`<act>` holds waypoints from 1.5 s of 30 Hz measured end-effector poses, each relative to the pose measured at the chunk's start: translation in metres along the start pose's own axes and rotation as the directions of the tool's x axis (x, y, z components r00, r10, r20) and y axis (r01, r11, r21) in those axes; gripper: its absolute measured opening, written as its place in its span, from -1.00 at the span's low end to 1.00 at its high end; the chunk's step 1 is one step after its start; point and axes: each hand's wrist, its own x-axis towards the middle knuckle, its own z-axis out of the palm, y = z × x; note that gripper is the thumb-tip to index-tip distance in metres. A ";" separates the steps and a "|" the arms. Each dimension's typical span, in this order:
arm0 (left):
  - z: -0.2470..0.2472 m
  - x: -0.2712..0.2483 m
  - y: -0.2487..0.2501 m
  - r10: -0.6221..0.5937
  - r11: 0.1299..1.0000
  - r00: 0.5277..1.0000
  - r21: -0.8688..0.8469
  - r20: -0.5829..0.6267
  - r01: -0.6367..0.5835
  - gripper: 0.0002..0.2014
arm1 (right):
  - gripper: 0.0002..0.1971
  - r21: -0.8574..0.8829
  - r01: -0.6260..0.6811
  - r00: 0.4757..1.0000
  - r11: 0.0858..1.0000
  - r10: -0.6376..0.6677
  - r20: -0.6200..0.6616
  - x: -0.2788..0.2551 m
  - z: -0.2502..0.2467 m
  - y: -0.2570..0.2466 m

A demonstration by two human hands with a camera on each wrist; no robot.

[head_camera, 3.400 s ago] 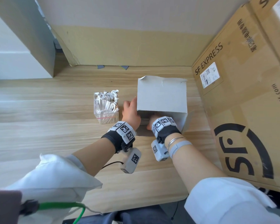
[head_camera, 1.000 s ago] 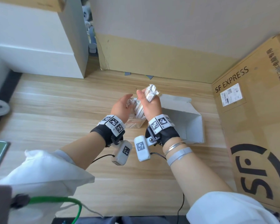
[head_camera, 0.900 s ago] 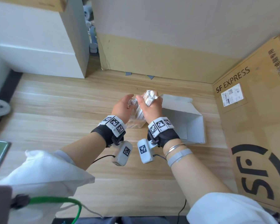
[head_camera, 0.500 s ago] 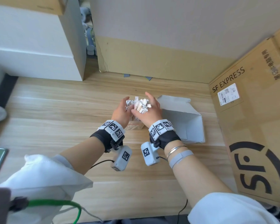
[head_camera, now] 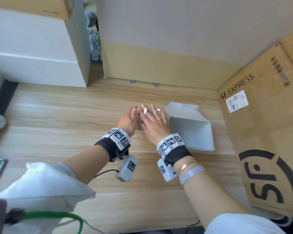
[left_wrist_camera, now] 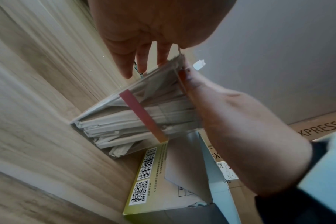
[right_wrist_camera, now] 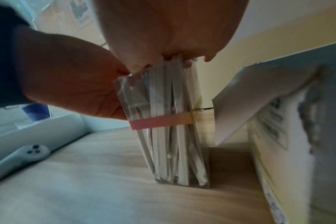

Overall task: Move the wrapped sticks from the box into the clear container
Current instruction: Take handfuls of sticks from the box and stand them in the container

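Right hand (head_camera: 155, 123): fingers spread flat, pressed on wrapped sticks (right_wrist_camera: 170, 121); best pushed evenly.
Left hand (head_camera: 128, 121): open fingers steadied clear container (left_wrist_camera: 136, 112).

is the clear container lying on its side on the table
No, the clear container stands upright on the wooden table, with the wrapped sticks standing on end inside it.

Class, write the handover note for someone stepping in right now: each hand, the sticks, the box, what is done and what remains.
Right hand: flat, palm pressing down the stick tops.
Left hand: steadying the clear container from its side.
Wrapped sticks: upright in the container, on the table.
Box: open, beside it; no sticks visible inside.
Done: sticks loaded.
Left: check the box, release.
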 end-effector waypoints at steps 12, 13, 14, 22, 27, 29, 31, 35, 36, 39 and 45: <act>0.009 -0.002 -0.003 -0.042 0.999 0.999 0.011 0.005 0.042 -0.55 | -0.42 -0.018 0.039 0.998 0.999 -0.039 -0.040 0.001 -0.001 0.005; 0.010 -0.002 -0.003 -0.048 0.999 0.999 0.007 0.009 0.048 -0.54 | -0.38 0.035 0.037 0.997 0.999 -0.035 -0.062 0.002 -0.003 0.006; 0.012 -0.002 -0.002 -0.055 0.998 0.998 0.006 0.010 0.055 -0.54 | -0.36 0.090 0.030 0.996 0.995 -0.022 -0.089 0.004 -0.005 0.007; 0.015 -0.001 -0.001 -0.088 0.996 0.996 -0.002 -0.007 0.088 -0.54 | -0.45 -0.015 0.055 0.997 0.998 -0.056 -0.057 0.002 0.000 0.011; 0.016 -0.001 0.000 -0.103 0.995 0.995 0.014 -0.004 0.103 -0.53 | -0.44 0.008 0.056 0.996 0.998 -0.055 -0.066 0.006 -0.009 0.015; 0.017 0.001 -0.001 -0.112 0.994 0.994 0.012 -0.013 0.113 -0.54 | -0.48 -0.048 0.073 0.997 0.996 -0.074 -0.034 0.004 -0.007 0.013; 0.017 0.001 -0.001 -0.119 0.993 0.993 0.016 -0.015 0.119 -0.54 | -0.46 -0.060 0.070 0.998 0.996 -0.069 0.013 0.004 -0.004 0.012; 0.017 0.002 0.000 -0.139 0.988 0.990 0.060 0.003 0.139 -0.51 | -0.32 0.276 -0.040 0.999 0.960 0.035 0.024 0.009 -0.013 0.013; 0.017 0.003 0.000 -0.146 0.987 0.989 0.074 0.001 0.145 -0.51 | -0.30 0.430 -0.097 0.994 0.898 0.105 0.006 0.009 -0.016 0.013; 0.019 0.002 0.001 -0.159 0.984 0.987 0.088 0.008 0.157 -0.50 | -0.36 0.607 -0.257 0.959 0.752 0.277 0.063 0.010 -0.021 0.016; 0.017 0.006 0.008 -0.188 0.982 0.982 0.033 0.036 0.186 -0.48 | -0.47 0.617 -0.326 0.939 0.716 0.323 0.121 0.013 -0.032 0.016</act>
